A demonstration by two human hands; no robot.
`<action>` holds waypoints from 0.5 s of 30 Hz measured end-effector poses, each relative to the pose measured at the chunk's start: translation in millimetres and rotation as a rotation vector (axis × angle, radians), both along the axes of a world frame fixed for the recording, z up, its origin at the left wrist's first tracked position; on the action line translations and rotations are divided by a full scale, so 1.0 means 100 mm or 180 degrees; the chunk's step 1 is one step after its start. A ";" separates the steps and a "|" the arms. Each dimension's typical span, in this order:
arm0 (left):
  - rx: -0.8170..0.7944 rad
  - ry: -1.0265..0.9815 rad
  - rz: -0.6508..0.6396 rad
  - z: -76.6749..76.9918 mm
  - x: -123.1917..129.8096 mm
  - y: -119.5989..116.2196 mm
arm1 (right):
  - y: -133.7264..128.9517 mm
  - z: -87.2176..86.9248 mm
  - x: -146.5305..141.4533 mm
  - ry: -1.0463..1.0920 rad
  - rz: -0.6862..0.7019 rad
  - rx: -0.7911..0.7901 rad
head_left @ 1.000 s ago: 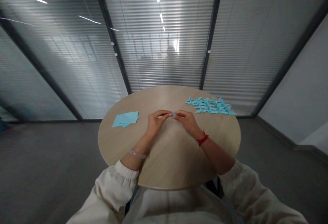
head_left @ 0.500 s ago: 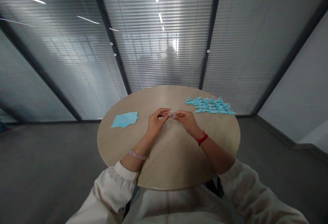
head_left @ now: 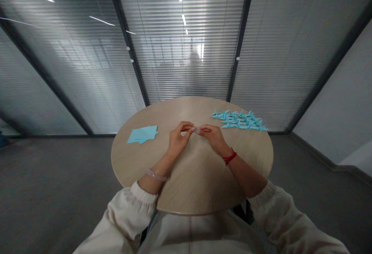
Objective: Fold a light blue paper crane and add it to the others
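Above the middle of the round wooden table, my left hand (head_left: 179,138) and my right hand (head_left: 213,135) meet at the fingertips. Between them they pinch a small piece of folded blue paper (head_left: 197,130), mostly hidden by the fingers. A few flat sheets of blue paper (head_left: 143,133) lie loosely overlapped to the left of my left hand. Beyond my right hand, at the back right, several folded blue paper cranes (head_left: 238,120) stand close together in rows.
The round table (head_left: 197,192) has a pale wood top, and its near edge is close to my body. Behind it rise glass panels with blinds (head_left: 186,79) and dark frames. Grey floor (head_left: 66,176) shows on both sides.
Both hands keep nearly the same pose, with the fingertips still together on the small paper. The whole view has shifted very slightly.
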State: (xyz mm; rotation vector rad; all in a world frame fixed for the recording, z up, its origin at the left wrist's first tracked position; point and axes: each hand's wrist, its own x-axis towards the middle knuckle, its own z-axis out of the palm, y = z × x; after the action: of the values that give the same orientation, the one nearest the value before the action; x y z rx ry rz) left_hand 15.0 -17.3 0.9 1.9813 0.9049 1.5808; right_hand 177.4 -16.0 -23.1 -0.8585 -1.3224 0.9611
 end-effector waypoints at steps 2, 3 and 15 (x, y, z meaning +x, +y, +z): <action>-0.0037 -0.0027 -0.0037 0.01 0.00 0.00 | 0.01 0.00 0.00 0.0045 0.0017 -0.0087; -0.0071 -0.0059 -0.0070 0.01 0.00 0.00 | 0.01 0.00 -0.01 0.0069 0.0035 -0.0140; -0.0946 -0.0461 -0.0651 -0.02 -0.04 0.14 | -0.03 -0.02 0.04 -0.0018 0.0424 -0.0430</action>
State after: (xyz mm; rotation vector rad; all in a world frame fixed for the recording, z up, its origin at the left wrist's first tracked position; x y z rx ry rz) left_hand 10.6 -2.8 -1.5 1.6726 0.7996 1.3677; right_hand 181.3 -19.4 -25.3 -0.8843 -1.3444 1.1637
